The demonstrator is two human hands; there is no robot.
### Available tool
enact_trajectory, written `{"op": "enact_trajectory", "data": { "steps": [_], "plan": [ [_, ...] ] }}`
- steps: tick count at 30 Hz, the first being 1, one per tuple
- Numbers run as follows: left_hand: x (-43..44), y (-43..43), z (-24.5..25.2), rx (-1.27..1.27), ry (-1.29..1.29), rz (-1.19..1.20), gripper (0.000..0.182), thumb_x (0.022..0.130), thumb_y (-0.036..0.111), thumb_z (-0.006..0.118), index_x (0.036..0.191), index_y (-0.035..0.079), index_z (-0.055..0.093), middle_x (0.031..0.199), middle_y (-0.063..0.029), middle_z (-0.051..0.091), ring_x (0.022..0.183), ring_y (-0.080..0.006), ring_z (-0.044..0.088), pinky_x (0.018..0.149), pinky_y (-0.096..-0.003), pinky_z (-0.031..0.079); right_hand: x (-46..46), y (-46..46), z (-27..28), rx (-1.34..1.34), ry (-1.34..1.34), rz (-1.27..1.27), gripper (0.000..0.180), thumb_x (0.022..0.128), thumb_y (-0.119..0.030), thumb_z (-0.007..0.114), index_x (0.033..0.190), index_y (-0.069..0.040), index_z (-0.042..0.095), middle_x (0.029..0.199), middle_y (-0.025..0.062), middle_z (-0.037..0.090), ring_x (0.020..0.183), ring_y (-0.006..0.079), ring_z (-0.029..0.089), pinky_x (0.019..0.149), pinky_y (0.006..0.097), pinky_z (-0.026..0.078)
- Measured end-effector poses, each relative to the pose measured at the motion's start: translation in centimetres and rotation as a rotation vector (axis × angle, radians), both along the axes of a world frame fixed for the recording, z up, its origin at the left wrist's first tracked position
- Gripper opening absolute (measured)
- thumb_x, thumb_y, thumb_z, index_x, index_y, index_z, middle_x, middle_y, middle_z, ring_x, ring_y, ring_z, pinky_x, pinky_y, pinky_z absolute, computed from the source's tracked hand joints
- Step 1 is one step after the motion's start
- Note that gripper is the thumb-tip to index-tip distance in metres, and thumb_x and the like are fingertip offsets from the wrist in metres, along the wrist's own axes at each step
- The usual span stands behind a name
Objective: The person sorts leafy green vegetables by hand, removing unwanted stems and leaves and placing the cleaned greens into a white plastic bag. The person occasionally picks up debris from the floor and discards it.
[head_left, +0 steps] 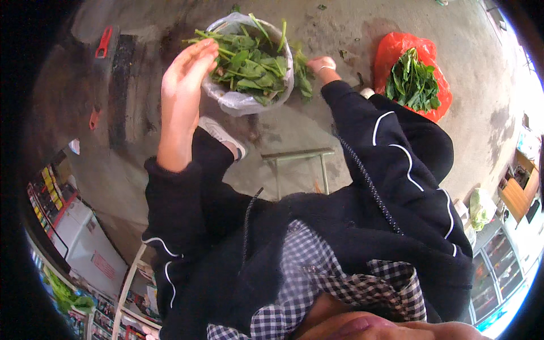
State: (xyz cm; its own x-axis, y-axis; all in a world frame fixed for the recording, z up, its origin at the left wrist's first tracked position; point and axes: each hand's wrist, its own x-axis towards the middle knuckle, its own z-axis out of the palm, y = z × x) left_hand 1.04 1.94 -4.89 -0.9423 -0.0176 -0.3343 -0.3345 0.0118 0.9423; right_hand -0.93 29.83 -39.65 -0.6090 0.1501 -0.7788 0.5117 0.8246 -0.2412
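A bin lined with a clear plastic bag [240, 102] stands on the floor before me, filled with cut leafy greens and stems [255, 70]. My left hand [187, 72] is raised at the bin's left rim, its fingertips by some stems; whether it grips any cannot be made out. Right of the bin, my right hand [322, 66] is closed around a bunch of leafy greens [302, 78] that hangs beside the rim. Farther right, more leafy greens [412, 83] lie on a red plastic bag [442, 95] on the floor.
A metal-legged stool or stand [297, 155] is between my legs. Red-handled items [103, 42] lie on the floor at the left. A white appliance [87, 238] and shelves [131, 280] stand at lower left; a glass-door cabinet [495, 267] stands at lower right. Leaf scraps [342, 54] dot the floor.
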Motion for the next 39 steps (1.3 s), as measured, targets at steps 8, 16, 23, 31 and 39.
{"op": "enact_trajectory", "data": {
  "steps": [8,16,23,31,39],
  "plan": [
    [0.3,0.1,-1.4,0.001,0.038,-0.108,0.034,0.088,0.017,0.057,0.116,-0.002,0.056,0.113,-0.0124,0.059,0.104,-0.0174,0.057,0.09,-0.028,0.044,-1.8,7.5,9.9,-0.354,0.384,-0.264,0.034,0.075,-0.034,0.066,0.099,-0.011,0.07,0.081,0.0034,0.068,0.064,0.0126,0.062,0.06,0.0264,0.049],
    [0.1,2.5,-3.0,-0.084,0.062,-0.242,0.041,0.081,0.016,0.063,0.118,0.0,0.057,0.11,-0.0131,0.06,0.1,-0.0176,0.058,0.081,-0.0271,0.048,0.2,3.1,27.1,-0.666,0.647,-0.351,0.027,0.081,-0.024,0.068,0.101,-0.006,0.069,0.086,-0.0019,0.063,0.066,0.0054,0.049,0.06,0.02,0.042],
    [0.5,4.7,-1.0,-0.049,0.196,-0.331,0.066,0.076,0.025,0.073,0.132,0.004,0.044,0.112,-0.0043,0.059,0.091,-0.0115,0.056,0.075,-0.0255,0.044,2.1,-2.3,38.4,-1.094,0.426,-0.209,0.026,0.089,-0.021,0.058,0.105,-0.001,0.062,0.087,-0.0016,0.062,0.07,0.0055,0.055,0.065,0.0186,0.043],
    [-1.8,0.6,-1.2,0.176,0.027,-0.192,0.048,0.082,0.021,0.066,0.125,0.005,0.052,0.111,-0.0023,0.059,0.093,-0.0113,0.056,0.078,-0.0259,0.042,-0.7,-0.6,33.2,-1.208,0.529,-0.344,0.025,0.088,-0.026,0.058,0.097,-0.003,0.064,0.082,0.0022,0.063,0.065,0.0067,0.055,0.059,0.0206,0.044],
    [-1.8,-2.8,0.8,0.23,0.126,0.02,0.032,0.088,0.008,0.055,0.117,-0.003,0.054,0.114,-0.0094,0.058,0.106,-0.0169,0.054,0.092,-0.032,0.04,9.1,4.2,6.2,0.236,0.229,-0.076,0.038,0.075,-0.034,0.058,0.098,-0.004,0.061,0.104,0.0234,0.06,0.095,0.0367,0.06,0.081,0.0424,0.049]
  ]
}}
